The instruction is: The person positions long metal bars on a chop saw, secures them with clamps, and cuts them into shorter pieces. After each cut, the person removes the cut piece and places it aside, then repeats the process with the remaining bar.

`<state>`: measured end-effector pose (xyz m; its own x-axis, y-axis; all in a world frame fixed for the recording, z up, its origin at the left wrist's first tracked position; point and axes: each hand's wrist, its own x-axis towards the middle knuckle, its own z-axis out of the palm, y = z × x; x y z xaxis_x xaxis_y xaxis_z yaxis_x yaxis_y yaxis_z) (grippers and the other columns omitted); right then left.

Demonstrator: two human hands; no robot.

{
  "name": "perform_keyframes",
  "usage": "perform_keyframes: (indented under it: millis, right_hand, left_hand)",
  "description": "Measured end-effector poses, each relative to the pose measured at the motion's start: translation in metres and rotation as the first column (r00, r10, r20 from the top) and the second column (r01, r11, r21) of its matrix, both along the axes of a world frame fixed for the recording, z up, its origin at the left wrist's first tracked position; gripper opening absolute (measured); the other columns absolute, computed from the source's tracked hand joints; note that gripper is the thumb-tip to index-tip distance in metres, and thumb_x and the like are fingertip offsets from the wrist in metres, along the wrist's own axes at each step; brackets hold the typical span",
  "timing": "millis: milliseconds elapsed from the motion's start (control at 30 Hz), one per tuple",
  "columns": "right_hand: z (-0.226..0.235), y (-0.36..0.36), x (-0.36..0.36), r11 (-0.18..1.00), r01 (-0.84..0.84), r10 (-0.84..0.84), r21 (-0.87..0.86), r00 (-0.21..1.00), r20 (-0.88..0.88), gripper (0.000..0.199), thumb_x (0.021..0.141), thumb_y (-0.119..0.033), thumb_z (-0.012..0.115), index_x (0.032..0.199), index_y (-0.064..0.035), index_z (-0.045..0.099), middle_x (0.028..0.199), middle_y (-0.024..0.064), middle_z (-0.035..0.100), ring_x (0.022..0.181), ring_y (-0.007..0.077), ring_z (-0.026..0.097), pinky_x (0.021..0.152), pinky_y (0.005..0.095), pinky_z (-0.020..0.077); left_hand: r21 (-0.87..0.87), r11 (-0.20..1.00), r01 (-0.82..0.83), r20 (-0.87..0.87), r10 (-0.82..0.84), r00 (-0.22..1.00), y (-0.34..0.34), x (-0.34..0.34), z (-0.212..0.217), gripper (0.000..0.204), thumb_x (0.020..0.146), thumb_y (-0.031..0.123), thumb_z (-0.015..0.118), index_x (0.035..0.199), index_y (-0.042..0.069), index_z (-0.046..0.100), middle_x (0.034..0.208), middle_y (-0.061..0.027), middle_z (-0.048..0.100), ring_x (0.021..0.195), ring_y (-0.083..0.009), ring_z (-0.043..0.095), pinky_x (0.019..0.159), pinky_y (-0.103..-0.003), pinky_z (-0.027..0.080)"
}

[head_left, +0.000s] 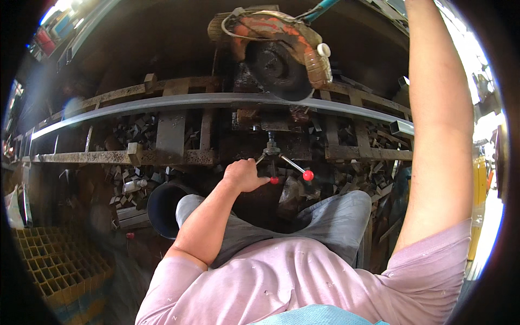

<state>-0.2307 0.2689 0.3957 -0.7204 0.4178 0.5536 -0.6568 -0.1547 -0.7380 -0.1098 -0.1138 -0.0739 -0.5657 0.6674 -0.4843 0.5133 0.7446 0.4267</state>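
My left hand [242, 175] is closed around one spoke of a clamp's turning handle [293, 164], its thumb by a red ball knob [274, 180]. A second spoke with a red knob [308, 175] points right, untouched. Beyond the clamp, a long grey square metal tube [179, 101] lies crosswise on the machine bed. Over its middle hangs a cut-off saw [303, 33] with a worn orange guard; the lower edge of its dark round disc [276, 67] is at the tube. My right arm [440, 124] stretches up along the right side; its hand is outside the picture.
Rusty ladder-like rails [86, 157] carry the tube on both sides. Metal offcuts [374, 195] are heaped beneath and around them. A dark bucket [162, 211] stands beside my left knee. At lower left is a stack of yellowish square tubes [59, 265], ends facing up.
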Motion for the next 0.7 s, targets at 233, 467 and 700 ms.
perform_keyframes:
  millis: [233,467,700]
  right_hand:
    - [-0.002,0.069,-0.009,0.999,-0.029,0.03,-0.018,0.999,0.018,0.047,0.098,-0.062,0.06,0.093,-0.0161,0.068,0.074,0.0071,0.063,0.066,0.0268,0.059,0.062,0.0452,0.0506]
    - [-0.023,0.034,-0.014,0.987,-0.117,0.115,-0.11,0.993,-0.024,0.038,0.105,-0.044,0.06,0.092,-0.0098,0.069,0.074,0.0074,0.065,0.066,0.0263,0.065,0.064,0.0421,0.0565]
    - [-0.029,0.048,-0.006,0.992,-0.106,0.099,-0.069,0.99,-0.097,0.033,0.107,-0.04,0.063,0.1,-0.0088,0.07,0.077,0.0095,0.069,0.066,0.0257,0.068,0.062,0.0403,0.0577]
  left_hand:
    - [0.013,1.0,0.018,-0.1,-0.016,0.995,0.014,0.006,-0.007,0.085,0.087,0.072,0.077,0.123,-0.004,0.074,0.113,-0.0248,0.081,0.11,-0.0407,0.078,0.095,-0.049,0.063]
    - [0.01,0.998,-0.062,-0.063,0.063,0.996,0.009,0.003,-0.021,0.087,0.086,0.063,0.082,0.138,-0.004,0.068,0.123,-0.0266,0.078,0.118,-0.0418,0.075,0.102,-0.049,0.06]
    - [0.043,0.994,-0.098,-0.043,0.1,0.994,0.017,0.006,-0.018,0.075,0.085,0.054,0.087,0.129,-0.006,0.072,0.122,-0.0288,0.077,0.12,-0.043,0.073,0.105,-0.048,0.058]
